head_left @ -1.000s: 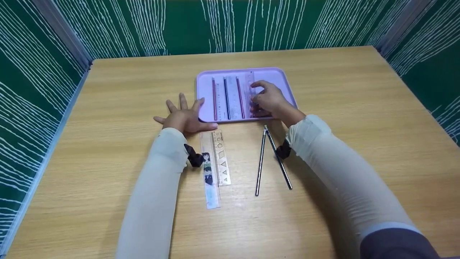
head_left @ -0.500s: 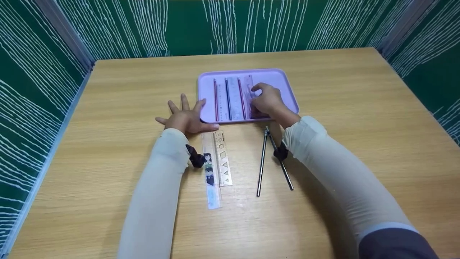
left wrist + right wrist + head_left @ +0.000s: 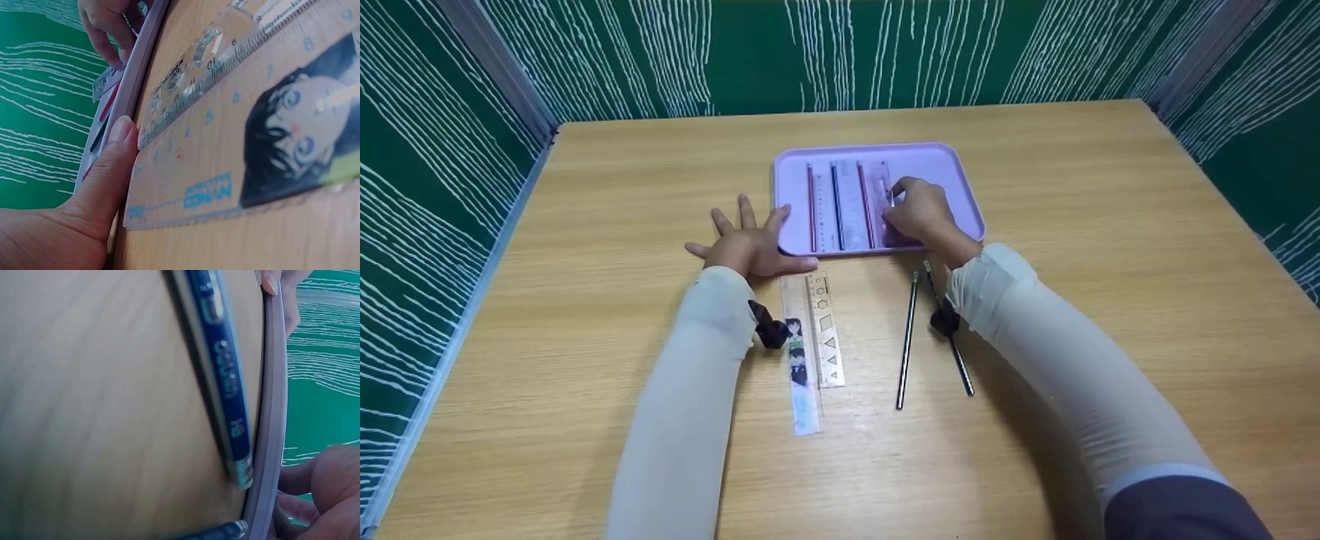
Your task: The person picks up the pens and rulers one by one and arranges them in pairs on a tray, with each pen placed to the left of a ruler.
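Note:
My left hand (image 3: 746, 244) lies spread on the table at the near-left corner of the purple tray (image 3: 960, 202). Its thumb stretches along the tray's front edge, by the end of a clear ruler (image 3: 799, 375) printed with a cartoon figure. My right hand (image 3: 921, 211) reaches over the tray, thumb and finger curled in a pinch on the edge of a pink-tinted ruler (image 3: 880, 176), partly hidden under the hand. To its left lie a red pencil (image 3: 865, 202), a pale ruler (image 3: 850, 210), a dark blue pencil (image 3: 838, 210), another clear ruler (image 3: 821, 214) and a second red pencil (image 3: 811, 210).
A stencil ruler (image 3: 826, 330) lies beside the cartoon ruler in front of the tray. Two dark pencils (image 3: 907, 341) (image 3: 228, 382) rest on the table further right, one partly under the right wrist's black camera (image 3: 945, 319). Green walls (image 3: 750, 60) border the table.
The pink-tinted ruler has slid slightly toward me under my right hand. The top of the right-hand dark pencil has swung right, away from the other one. My left hand stays in place.

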`<move>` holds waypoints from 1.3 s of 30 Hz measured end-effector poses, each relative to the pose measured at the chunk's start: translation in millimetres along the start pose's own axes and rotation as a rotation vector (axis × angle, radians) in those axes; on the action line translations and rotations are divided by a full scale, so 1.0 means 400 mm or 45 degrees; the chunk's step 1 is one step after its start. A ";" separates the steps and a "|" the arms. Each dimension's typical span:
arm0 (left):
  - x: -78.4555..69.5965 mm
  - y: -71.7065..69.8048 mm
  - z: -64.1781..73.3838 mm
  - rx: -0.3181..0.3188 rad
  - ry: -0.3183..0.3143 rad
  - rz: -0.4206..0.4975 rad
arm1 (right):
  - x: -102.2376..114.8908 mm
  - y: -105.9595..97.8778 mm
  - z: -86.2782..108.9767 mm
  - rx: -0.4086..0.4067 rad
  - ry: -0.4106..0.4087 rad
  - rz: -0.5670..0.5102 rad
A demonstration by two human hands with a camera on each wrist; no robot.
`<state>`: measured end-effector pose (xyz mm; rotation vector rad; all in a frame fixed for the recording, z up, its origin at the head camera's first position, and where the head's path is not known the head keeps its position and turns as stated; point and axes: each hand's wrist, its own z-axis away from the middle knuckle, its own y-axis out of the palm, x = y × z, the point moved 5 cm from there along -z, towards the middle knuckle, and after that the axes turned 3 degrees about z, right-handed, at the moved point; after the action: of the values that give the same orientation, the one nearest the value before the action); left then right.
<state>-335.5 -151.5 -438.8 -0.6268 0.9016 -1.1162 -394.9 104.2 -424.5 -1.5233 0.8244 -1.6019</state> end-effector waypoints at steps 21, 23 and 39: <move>-0.002 -0.001 0.002 -0.002 0.004 0.005 | 0.004 0.001 0.007 -0.006 0.059 0.023; -0.002 0.000 0.002 -0.002 0.003 0.003 | 0.004 0.002 0.008 -0.001 0.061 0.027; 0.000 0.002 -0.003 -0.019 0.003 -0.028 | -0.025 -0.011 0.022 0.086 0.004 -0.315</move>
<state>-336.1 -151.3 -439.8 -0.6486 0.9076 -1.1310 -386.4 115.4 -424.9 -1.6247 0.5944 -1.7904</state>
